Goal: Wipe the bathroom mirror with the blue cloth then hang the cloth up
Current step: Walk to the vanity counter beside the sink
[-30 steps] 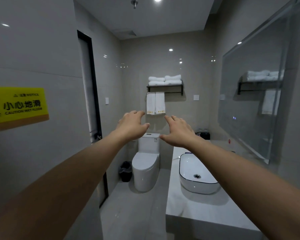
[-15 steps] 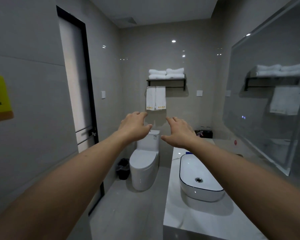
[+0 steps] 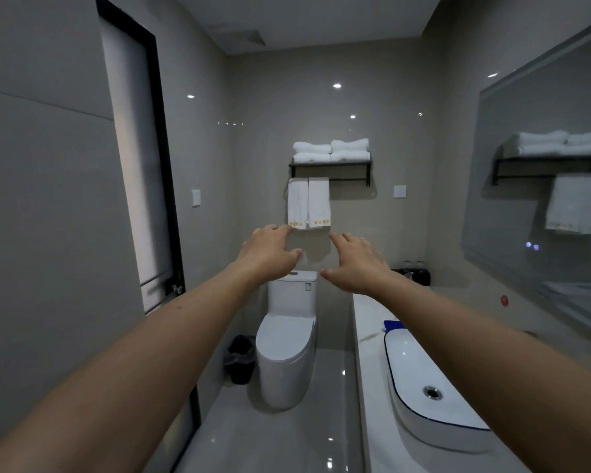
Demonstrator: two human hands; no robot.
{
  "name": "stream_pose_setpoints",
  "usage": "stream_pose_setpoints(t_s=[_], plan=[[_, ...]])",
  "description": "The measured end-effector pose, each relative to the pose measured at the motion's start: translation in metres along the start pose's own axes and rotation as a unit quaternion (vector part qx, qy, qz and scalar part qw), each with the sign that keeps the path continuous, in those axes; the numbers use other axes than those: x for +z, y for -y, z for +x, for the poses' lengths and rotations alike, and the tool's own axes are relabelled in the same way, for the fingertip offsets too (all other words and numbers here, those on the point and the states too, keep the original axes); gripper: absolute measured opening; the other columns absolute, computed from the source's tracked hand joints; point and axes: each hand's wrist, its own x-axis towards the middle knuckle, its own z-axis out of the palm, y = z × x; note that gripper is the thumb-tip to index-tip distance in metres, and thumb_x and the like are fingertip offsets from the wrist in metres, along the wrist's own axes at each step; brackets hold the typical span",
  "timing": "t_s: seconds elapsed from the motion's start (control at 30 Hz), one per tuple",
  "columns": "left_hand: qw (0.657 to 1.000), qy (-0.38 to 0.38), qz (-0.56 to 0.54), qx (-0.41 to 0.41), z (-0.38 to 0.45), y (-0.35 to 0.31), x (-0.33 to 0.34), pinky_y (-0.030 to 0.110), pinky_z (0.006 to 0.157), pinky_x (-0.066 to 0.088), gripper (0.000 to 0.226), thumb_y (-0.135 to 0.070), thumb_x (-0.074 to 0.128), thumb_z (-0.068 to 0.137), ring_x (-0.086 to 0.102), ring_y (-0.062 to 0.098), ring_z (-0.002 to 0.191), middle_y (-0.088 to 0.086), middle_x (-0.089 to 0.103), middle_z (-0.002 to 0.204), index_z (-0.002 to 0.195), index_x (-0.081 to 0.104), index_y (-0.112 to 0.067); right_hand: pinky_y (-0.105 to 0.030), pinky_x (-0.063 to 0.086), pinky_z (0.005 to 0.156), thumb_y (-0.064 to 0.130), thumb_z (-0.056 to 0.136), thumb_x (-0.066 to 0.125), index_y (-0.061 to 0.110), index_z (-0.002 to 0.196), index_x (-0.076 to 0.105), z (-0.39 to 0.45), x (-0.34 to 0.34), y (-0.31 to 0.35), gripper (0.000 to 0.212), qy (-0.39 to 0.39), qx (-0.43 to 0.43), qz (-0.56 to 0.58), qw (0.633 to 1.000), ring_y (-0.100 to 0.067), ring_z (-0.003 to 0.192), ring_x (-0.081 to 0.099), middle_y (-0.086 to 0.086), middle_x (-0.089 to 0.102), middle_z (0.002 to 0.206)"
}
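Observation:
Both my arms stretch forward at chest height. My left hand (image 3: 268, 254) and my right hand (image 3: 355, 264) are held out in the air with relaxed fingers, and neither holds anything. A small patch of the blue cloth (image 3: 392, 325) shows on the white counter (image 3: 367, 319) just behind the basin, mostly hidden by my right forearm. The large mirror (image 3: 539, 199) hangs on the right wall above the counter. On the far wall a black towel rack (image 3: 331, 165) carries folded white towels, with two more hanging from its bar.
A white basin (image 3: 420, 377) sits on the counter at lower right. A toilet (image 3: 287, 343) stands against the far wall, a black bin (image 3: 241, 358) to its left. A dark-framed door (image 3: 140, 172) is on the left wall. Grey floor runs between door and counter.
The view has moved forward and turned right: the yellow sign has left the frame, and the toilet, rack and mirror look nearer. The blue cloth has come into view. My hands stay outstretched.

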Motion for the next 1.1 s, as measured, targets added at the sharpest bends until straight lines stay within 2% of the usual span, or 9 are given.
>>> stream_pose_setpoints(t_s=[0.23, 0.63, 0.83, 1.1], plan=[[1.000, 0.020, -0.005, -0.004, 0.059, 0.060, 0.023, 0.050, 0.114, 0.039, 0.061, -0.045, 0.056, 0.095, 0.042, 0.032, 0.140, 0.010, 0.050, 0.150, 0.149, 0.044, -0.020, -0.052, 0.029, 0.123, 0.050, 0.092, 0.068, 0.023, 0.163, 0.018, 0.062, 0.043, 0.023, 0.091, 0.001, 0.018, 0.005, 1.000, -0.031, 0.154, 0.024, -0.008, 0.025, 0.168], [1.000, 0.029, -0.008, 0.004, 0.129, 0.103, 0.068, 0.050, 0.113, 0.039, 0.061, -0.047, 0.055, 0.095, 0.043, 0.031, 0.139, 0.010, 0.049, 0.149, 0.149, 0.045, -0.021, -0.053, 0.031, 0.122, 0.050, 0.093, 0.067, 0.023, 0.163, 0.020, 0.142, 0.088, 0.017, 0.089, 0.010, 0.025, -0.012, 1.000, -0.031, 0.153, 0.027, -0.008, 0.028, 0.167], [1.000, 0.011, 0.010, 0.003, 0.181, 0.107, 0.092, 0.050, 0.113, 0.039, 0.061, -0.047, 0.056, 0.096, 0.043, 0.032, 0.138, 0.010, 0.051, 0.148, 0.150, 0.044, -0.021, -0.052, 0.030, 0.122, 0.049, 0.092, 0.068, 0.022, 0.163, 0.019, 0.197, 0.112, -0.008, 0.090, 0.001, 0.018, -0.006, 1.000, -0.032, 0.152, 0.027, -0.009, 0.028, 0.166], [0.998, 0.021, 0.058, 0.000, 0.266, 0.098, 0.135, 0.050, 0.112, 0.039, 0.061, -0.047, 0.055, 0.095, 0.042, 0.031, 0.139, 0.008, 0.050, 0.149, 0.150, 0.043, -0.024, -0.050, 0.028, 0.123, 0.049, 0.093, 0.066, 0.022, 0.164, 0.017, 0.282, 0.137, -0.066, 0.090, 0.006, 0.017, 0.023, 1.000, -0.033, 0.153, 0.023, -0.009, 0.026, 0.167]])
